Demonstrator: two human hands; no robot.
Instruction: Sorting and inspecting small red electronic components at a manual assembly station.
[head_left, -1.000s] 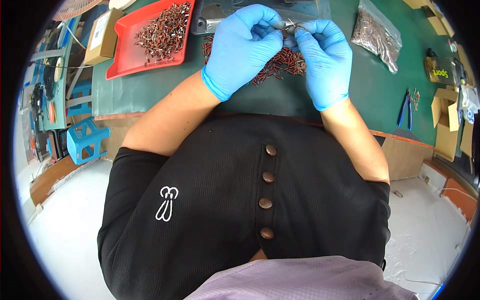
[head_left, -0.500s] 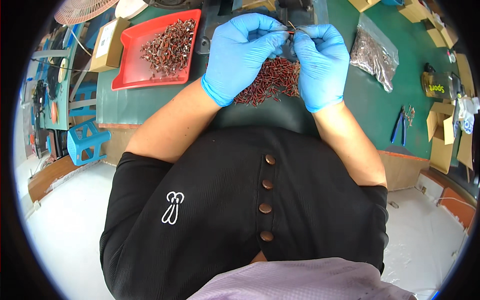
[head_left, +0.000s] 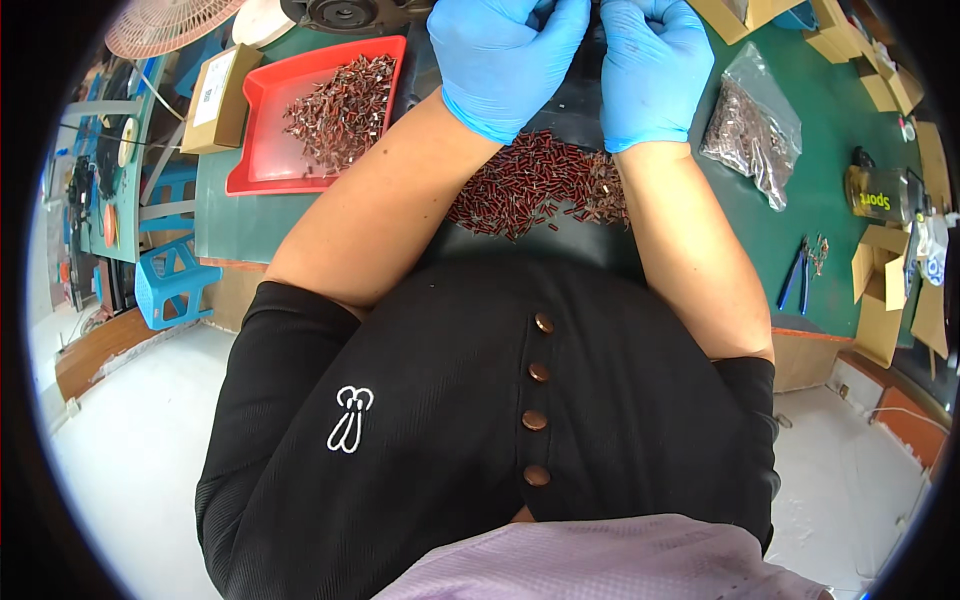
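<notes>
nearest, a heap of small dark red parts [head_left: 540,192] lying loose on the black mat [head_left: 560,232], easily scattered by a forearm. beyond, left hand [head_left: 505,55] and right hand [head_left: 650,65] curled together; pinched piece hidden, grip unclear. farther left, red tray [head_left: 262,120].

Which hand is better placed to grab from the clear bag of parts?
Right. The right hand sits nearer the clear bag, which lies on its side of the mat; the left hand would have to cross over.

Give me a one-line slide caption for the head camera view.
Blue-gloved left hand and right hand meet above a pile of small red parts.
</notes>
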